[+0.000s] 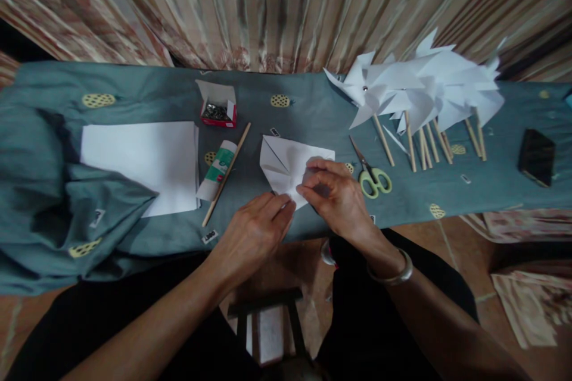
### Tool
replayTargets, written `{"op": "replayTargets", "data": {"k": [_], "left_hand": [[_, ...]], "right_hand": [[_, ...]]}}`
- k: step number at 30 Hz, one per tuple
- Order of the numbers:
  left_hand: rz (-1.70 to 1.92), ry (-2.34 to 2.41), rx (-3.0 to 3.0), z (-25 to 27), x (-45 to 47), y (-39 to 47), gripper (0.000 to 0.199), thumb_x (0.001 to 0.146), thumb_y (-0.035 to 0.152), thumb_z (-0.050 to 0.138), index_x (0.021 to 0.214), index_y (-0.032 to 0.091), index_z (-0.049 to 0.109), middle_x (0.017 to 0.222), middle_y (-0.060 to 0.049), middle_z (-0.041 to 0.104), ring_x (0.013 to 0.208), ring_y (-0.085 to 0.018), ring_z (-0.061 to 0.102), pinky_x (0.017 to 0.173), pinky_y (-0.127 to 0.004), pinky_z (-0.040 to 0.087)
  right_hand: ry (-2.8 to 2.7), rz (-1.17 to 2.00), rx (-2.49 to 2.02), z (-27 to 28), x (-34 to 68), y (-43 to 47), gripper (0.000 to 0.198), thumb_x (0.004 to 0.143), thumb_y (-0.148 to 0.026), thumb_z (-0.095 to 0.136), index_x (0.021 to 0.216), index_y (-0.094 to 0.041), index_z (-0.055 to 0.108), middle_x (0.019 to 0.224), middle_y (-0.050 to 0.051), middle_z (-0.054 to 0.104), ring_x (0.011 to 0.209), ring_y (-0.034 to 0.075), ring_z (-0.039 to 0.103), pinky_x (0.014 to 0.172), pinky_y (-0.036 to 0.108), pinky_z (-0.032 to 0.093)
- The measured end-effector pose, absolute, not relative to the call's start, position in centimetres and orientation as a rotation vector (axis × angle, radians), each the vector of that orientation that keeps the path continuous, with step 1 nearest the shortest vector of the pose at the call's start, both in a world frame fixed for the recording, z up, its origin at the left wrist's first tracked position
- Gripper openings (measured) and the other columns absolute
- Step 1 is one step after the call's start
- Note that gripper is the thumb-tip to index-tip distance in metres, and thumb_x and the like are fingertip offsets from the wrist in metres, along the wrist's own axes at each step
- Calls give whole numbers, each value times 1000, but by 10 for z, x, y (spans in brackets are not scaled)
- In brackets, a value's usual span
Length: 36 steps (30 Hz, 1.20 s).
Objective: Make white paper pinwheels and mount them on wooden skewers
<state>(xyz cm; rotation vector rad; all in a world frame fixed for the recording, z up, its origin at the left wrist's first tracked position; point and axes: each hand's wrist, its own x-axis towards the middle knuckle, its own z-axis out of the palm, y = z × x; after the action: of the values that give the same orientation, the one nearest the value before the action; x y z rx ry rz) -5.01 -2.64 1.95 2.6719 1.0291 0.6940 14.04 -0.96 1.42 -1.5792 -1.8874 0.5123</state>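
Note:
A folded sheet of white paper [279, 152] lies on the cloth in front of me, cut or creased along a line near its upper left corner. My left hand [257, 223] has its fingers drawn together at the paper's near edge, thumb and forefinger closed on it. From the right, my right hand [337, 193] pinches the paper near the same spot with thumb and forefinger, its other fingers curled over the sheet. Just beyond that hand lie scissors with green handles [374, 181]. Left of the paper are a wooden stick [235, 155] and a green-and-white glue stick [218, 168].
A stack of white paper [143, 155] lies at left, partly under bunched cloth [49, 190]. Behind the glue stands an open red box of small metal pieces [217, 113]. Several paper pinwheels [420, 86] on sticks lie back right. A dark phone-like object [536, 158] sits far right.

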Motion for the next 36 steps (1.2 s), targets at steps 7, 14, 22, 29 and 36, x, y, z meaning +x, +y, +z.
{"op": "replayTargets", "data": {"k": [7, 14, 22, 29, 36], "left_hand": [[688, 1042, 2680, 18, -50, -27, 20, 95, 14, 45, 95, 11, 64, 95, -10, 69, 81, -19, 64, 71, -31, 57], [652, 1035, 2669, 19, -50, -27, 20, 95, 13, 45, 94, 11, 64, 95, -11, 69, 83, -20, 64, 71, -33, 58], [646, 1058, 2673, 17, -49, -28, 19, 95, 15, 46, 98, 12, 64, 98, -11, 69, 85, -21, 64, 73, -34, 58], [649, 1057, 2709, 14, -47, -27, 17, 93, 15, 48, 94, 10, 65, 94, -11, 68, 83, -22, 64, 72, -34, 58], [648, 1049, 2722, 20, -49, -24, 13, 91, 15, 54, 94, 11, 66, 95, -10, 70, 83, -21, 64, 73, -32, 57]], "right_hand": [[-1962, 466, -1543, 17, 140, -13, 6, 85, -26, 65, 90, -24, 69, 125, 8, 62, 118, 29, 55, 104, 49, 44], [-2106, 458, -1501, 19, 138, -17, 23, 92, -24, 51, 108, -28, 68, 138, 5, 52, 126, 31, 47, 107, 52, 41], [-2354, 230, -1507, 10, 129, -27, 33, 95, -16, 39, 122, -19, 59, 143, 14, 51, 130, 32, 44, 102, 51, 42], [-2363, 339, -1490, 7, 119, -29, 42, 94, -10, 36, 131, -18, 54, 140, 12, 55, 130, 28, 47, 100, 43, 45], [-2146, 218, -1546, 19, 154, -3, 40, 93, -18, 41, 130, -20, 57, 144, 10, 50, 133, 30, 44, 109, 53, 37]]}}
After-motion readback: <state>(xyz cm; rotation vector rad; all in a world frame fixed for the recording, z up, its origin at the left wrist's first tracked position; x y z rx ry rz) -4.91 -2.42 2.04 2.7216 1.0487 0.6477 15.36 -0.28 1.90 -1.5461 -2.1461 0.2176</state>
